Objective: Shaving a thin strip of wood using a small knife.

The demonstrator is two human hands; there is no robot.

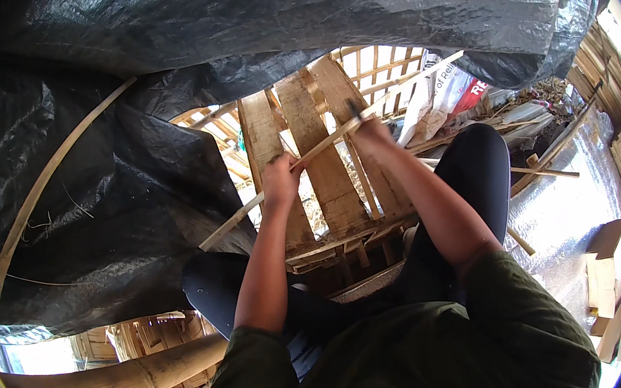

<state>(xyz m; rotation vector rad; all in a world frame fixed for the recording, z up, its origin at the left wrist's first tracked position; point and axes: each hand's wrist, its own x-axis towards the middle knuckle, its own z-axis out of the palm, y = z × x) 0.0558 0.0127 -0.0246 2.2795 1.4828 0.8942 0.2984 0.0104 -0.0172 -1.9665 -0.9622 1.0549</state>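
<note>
A long, thin bamboo strip [326,143] runs slantwise before me, its low end at left and its far end at upper right. My left hand [280,180] is closed around it left of its middle. Further along the strip, my right hand [371,134] is closed on a dark, narrow, blade-like tool [354,109], which meets the strip; its exact kind is not clear. Beneath both hands stands a slatted wooden bench [310,144] between my knees, with gaps between its planks.
Black plastic sheeting [288,10] hangs across the top and left. A curved bamboo strip [45,180] and a thick bamboo pole [116,381] are on the left. At right are a white-and-red sack [449,91], loose sticks [544,173], silvery sheeting [554,218] and a cardboard box [610,266].
</note>
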